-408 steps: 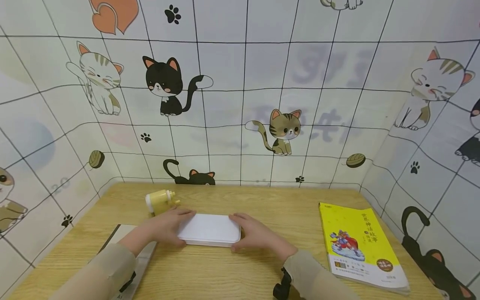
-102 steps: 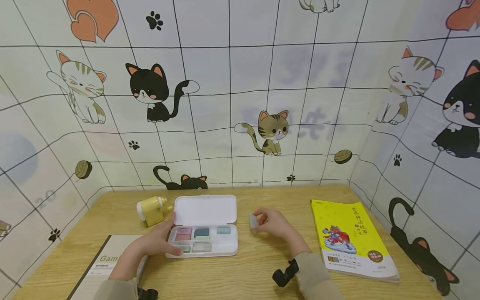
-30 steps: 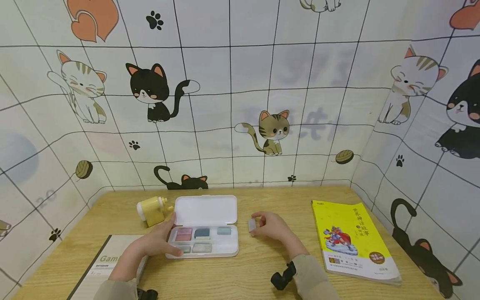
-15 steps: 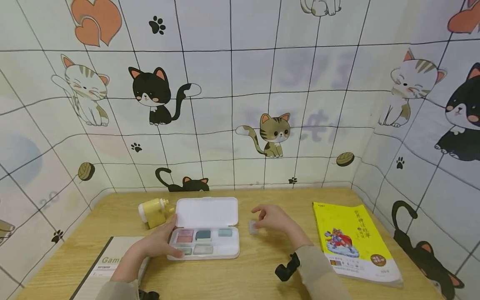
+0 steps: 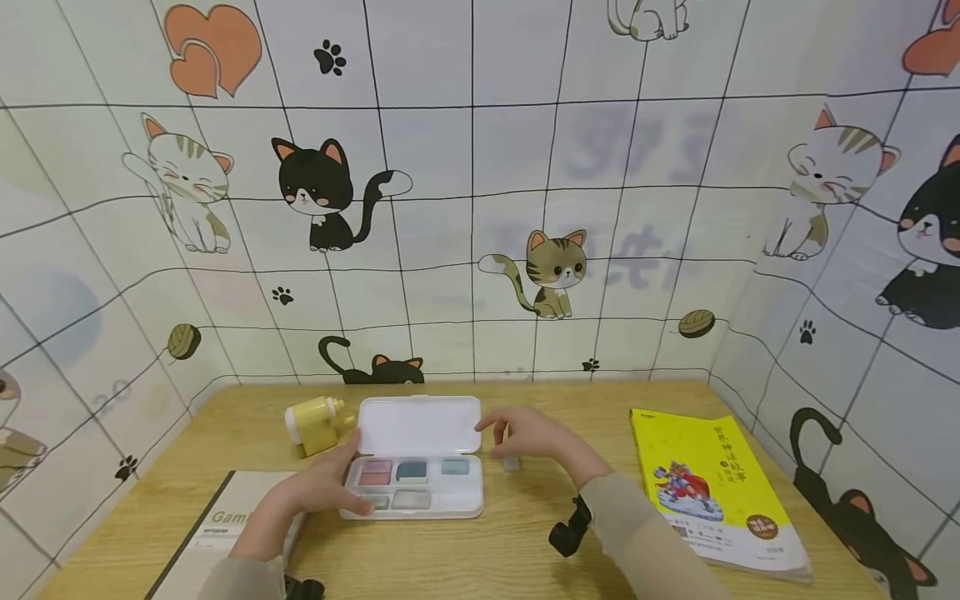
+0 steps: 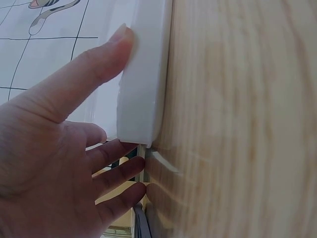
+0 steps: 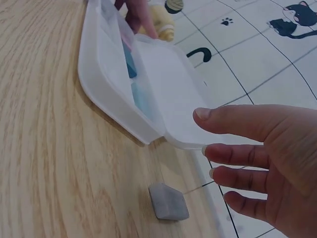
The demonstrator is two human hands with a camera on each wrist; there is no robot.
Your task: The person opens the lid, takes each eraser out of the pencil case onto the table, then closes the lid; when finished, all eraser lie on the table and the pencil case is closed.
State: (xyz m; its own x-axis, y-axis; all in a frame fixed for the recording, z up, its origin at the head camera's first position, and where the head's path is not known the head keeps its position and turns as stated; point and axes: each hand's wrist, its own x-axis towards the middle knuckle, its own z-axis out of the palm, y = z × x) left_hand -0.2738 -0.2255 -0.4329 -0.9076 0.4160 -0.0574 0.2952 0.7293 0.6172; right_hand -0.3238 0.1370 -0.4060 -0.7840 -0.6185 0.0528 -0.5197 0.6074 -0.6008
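Observation:
A white hinged case (image 5: 453, 500) lies open on the table, its lid (image 5: 420, 425) laid back. Its compartments hold several small blocks, among them a pink block (image 5: 375, 473) and a dark blue block (image 5: 411, 472). My left hand (image 5: 318, 485) holds the case's left end, thumb at the front corner and fingers along the side. My right hand (image 5: 532, 435) reaches over to the lid's right edge with fingers loosely bent and nothing between them. Below it a small grey block (image 7: 168, 202) lies on the table, partly hidden by the hand in the head view.
A yellow bottle-shaped thing (image 5: 315, 423) lies behind my left hand. A notebook (image 5: 217, 533) is at the left, partly under the left forearm. To the right lies a yellow book (image 5: 708, 475). Cat-patterned walls enclose the wooden table (image 5: 420, 562) on several sides.
The once closed case now lies open. My right hand has let go of the grey block, leaving it on the table, and moved left to the lid's edge. My left hand keeps its hold.

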